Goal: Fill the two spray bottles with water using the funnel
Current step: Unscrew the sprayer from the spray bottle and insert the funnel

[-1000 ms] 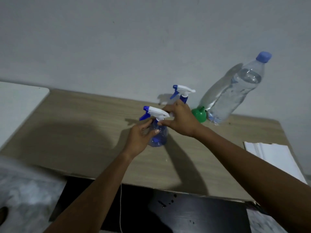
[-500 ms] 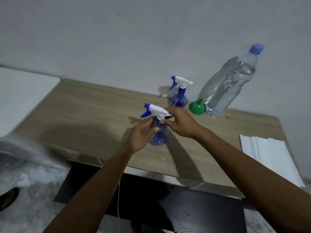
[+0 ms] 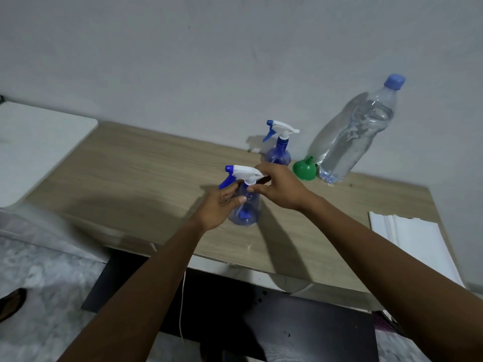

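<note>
Blue plastic bottle (image 3: pixel 245 209), probably light and easily squeezed, stands mid-bench (image 3: pixel 130 165). Left hand (image 3: pixel 217 205) wraps its body; right hand (image 3: pixel 279 189) fingers (image 3: pixel 255 189) pinch the collar (image 3: pixel 249 181). Hold body, twist collar.

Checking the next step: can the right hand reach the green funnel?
Likely yes: the funnel sits just beyond the right hand, nothing between them; that hand must first release the near spray bottle.
</note>
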Demonstrator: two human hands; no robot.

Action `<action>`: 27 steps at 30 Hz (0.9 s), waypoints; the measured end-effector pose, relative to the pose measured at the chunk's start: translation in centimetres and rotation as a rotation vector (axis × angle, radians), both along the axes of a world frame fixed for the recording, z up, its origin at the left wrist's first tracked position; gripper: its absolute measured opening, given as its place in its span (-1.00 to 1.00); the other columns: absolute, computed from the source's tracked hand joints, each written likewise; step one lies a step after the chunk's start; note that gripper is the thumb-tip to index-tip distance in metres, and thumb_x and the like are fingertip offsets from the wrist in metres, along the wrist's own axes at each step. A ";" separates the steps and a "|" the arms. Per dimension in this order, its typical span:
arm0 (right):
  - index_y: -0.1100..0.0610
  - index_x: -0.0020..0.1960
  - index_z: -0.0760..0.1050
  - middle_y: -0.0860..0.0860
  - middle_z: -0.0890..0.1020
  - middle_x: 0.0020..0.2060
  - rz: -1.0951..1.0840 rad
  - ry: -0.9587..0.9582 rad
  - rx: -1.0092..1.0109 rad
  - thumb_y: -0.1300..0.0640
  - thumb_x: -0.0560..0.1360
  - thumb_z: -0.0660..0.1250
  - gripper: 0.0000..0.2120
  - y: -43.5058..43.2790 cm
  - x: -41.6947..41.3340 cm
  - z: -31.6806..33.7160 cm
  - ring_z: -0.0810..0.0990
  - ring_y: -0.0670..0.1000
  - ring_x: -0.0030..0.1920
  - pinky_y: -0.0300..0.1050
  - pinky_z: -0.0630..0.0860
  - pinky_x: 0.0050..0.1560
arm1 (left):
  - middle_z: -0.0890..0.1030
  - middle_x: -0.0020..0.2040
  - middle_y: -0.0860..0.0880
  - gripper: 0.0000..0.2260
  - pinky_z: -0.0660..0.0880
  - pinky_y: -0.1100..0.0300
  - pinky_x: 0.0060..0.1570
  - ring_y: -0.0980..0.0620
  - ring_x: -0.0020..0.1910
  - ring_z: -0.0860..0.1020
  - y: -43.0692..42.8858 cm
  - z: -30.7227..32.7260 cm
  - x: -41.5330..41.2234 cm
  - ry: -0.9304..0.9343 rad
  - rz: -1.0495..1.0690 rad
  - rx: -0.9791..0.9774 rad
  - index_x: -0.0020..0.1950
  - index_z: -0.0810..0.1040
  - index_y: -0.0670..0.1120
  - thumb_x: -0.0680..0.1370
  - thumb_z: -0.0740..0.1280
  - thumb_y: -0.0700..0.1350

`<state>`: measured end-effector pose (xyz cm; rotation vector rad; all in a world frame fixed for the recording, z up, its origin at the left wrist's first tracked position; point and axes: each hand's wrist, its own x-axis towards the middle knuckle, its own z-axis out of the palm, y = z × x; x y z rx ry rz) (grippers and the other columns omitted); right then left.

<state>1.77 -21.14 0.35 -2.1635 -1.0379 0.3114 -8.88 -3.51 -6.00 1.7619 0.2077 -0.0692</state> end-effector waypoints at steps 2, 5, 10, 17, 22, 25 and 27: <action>0.14 0.11 0.65 -0.07 0.67 -0.12 0.042 0.025 -0.012 0.22 0.50 0.47 -0.81 -0.4 0.1 0.4 0.63 -0.07 -0.10 -0.16 0.57 -0.02 | 0.57 0.39 -0.01 -0.51 0.48 0.42 0.23 0.16 0.36 0.55 0.1 0.0 0.0 0.004 -0.010 0.016 0.57 0.34 -0.16 0.64 0.33 -0.29; 0.06 0.15 0.63 -0.16 0.66 -0.11 0.049 0.031 -0.022 0.12 0.46 0.53 -0.73 -0.4 0.1 1.0 0.63 -0.12 -0.10 -0.24 0.55 -0.06 | 0.58 0.32 0.09 -0.51 0.46 0.51 0.14 0.36 0.25 0.56 0.1 0.4 -0.1 0.024 -0.027 0.032 0.57 0.34 -0.10 0.65 0.33 -0.26; 0.06 -0.04 0.55 -0.09 0.61 -0.23 -0.085 -0.101 -0.058 -0.12 0.36 0.59 -0.64 0.9 -0.2 0.4 0.57 -0.06 -0.22 -0.08 0.46 -0.22 | 0.58 0.31 0.13 -0.50 0.47 0.45 0.26 0.45 0.16 0.56 0.4 0.0 0.2 0.047 -0.026 0.029 0.58 0.33 -0.10 0.65 0.34 -0.25; 0.07 0.04 0.61 -0.05 0.66 -0.17 -0.044 -0.035 -0.080 0.01 0.44 0.53 -0.76 0.5 0.0 0.1 0.64 -0.05 -0.15 0.07 0.61 -0.08 | 0.60 0.31 -0.06 -0.59 0.47 0.55 0.04 0.49 0.02 0.59 0.1 -0.1 0.2 0.055 0.003 0.009 0.49 0.44 -0.19 0.64 0.34 -0.29; 0.08 0.18 0.65 -0.11 0.67 -0.11 0.009 0.027 -0.081 0.22 0.51 0.46 -0.74 -0.7 0.3 0.6 0.61 -0.22 -0.15 -0.27 0.52 -0.07 | 0.57 0.35 0.07 -0.49 0.46 0.48 0.19 0.38 0.21 0.57 0.5 -0.1 0.3 0.044 -0.031 0.038 0.58 0.32 -0.15 0.64 0.34 -0.29; 0.08 0.23 0.64 -0.12 0.69 -0.05 0.002 0.058 -0.048 0.21 0.50 0.48 -0.69 -1.3 0.1 0.7 0.62 -0.27 -0.10 -0.39 0.52 -0.04 | 0.61 0.27 0.20 -0.49 0.47 0.44 0.24 0.35 0.25 0.56 0.5 0.0 0.3 0.047 -0.052 0.064 0.58 0.33 -0.11 0.64 0.35 -0.27; 0.04 0.19 0.64 -0.12 0.70 -0.06 -0.008 0.041 -0.032 0.09 0.43 0.55 -0.67 -0.9 0.0 0.8 0.64 -0.19 -0.08 -0.33 0.55 -0.06 | 0.60 0.31 0.14 -0.49 0.47 0.42 0.27 0.34 0.26 0.56 0.4 0.2 0.2 0.038 -0.059 0.051 0.58 0.33 -0.12 0.64 0.34 -0.27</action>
